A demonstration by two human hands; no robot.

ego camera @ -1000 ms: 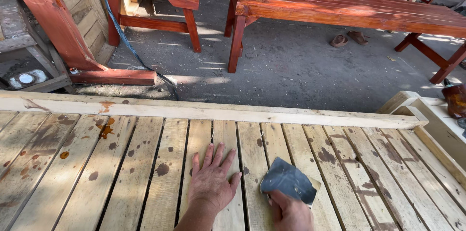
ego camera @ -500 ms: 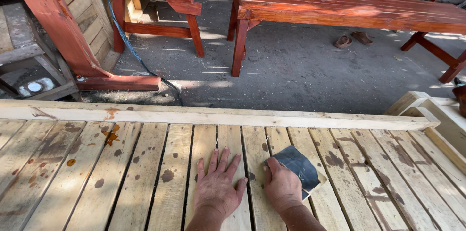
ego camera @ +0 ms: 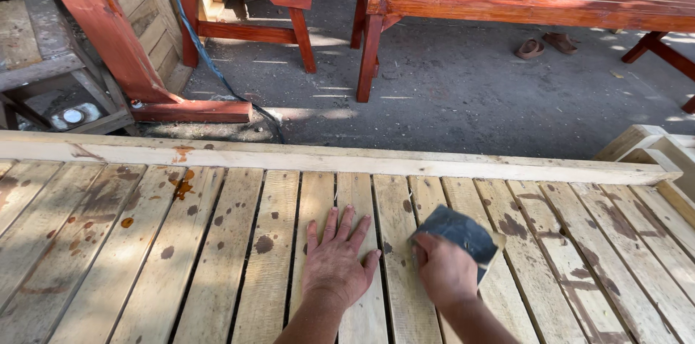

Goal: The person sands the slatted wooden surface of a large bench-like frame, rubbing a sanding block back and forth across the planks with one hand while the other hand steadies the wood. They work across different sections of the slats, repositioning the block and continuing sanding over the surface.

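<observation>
Left hand (ego camera: 334, 264) lies flat, fingers spread, on the slatted counter (ego camera: 217, 243); right hand (ego camera: 445, 270) grips dark sandpaper (ego camera: 463, 232) pressed on a slat

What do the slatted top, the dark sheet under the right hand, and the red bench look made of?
Slatted top: bare, unfinished wood, with pale grain, knots and stains. Dark sheet: probably sandpaper, thin, matte grey, bending under the right hand. Red bench: wood, stained or varnished reddish, slightly glossy.
</observation>
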